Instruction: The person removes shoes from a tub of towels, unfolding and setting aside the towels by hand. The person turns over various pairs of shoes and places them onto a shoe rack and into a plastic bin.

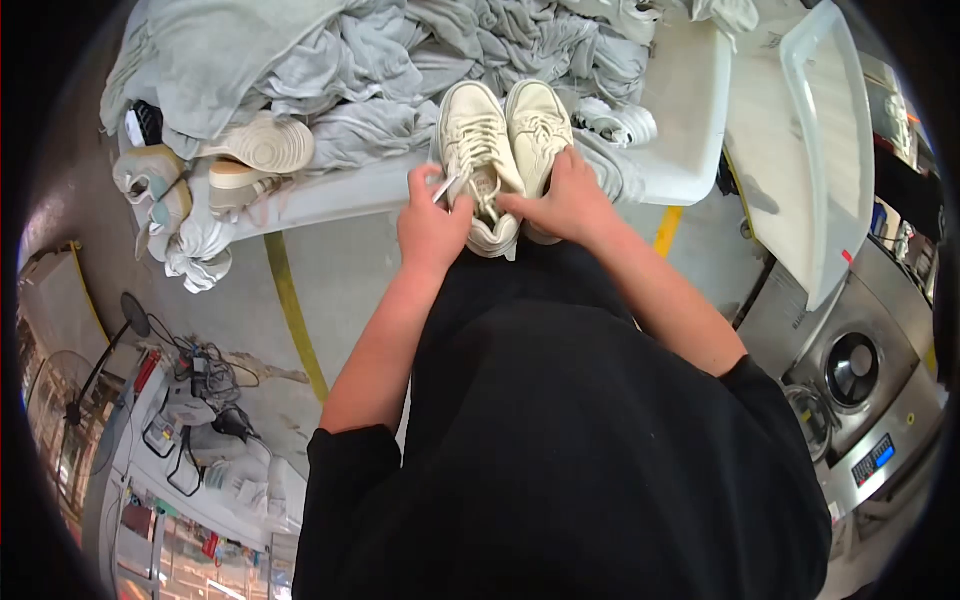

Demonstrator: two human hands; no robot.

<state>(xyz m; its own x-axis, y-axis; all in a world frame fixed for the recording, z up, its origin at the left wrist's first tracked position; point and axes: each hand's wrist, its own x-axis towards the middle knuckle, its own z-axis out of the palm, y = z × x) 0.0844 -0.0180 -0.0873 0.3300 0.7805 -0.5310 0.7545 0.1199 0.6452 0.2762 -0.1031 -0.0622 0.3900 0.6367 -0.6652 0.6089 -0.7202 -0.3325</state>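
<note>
Cream shoes (pixel 470 115), grey cloths (pixel 365 60), yellow floor stripes (pixel 668 230).

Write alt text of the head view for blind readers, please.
A person's left hand and right hand handle cream lace-up shoes, the left also pinching a slim pale item; grey cloths and other shoes lie on the white surface beyond.
</note>
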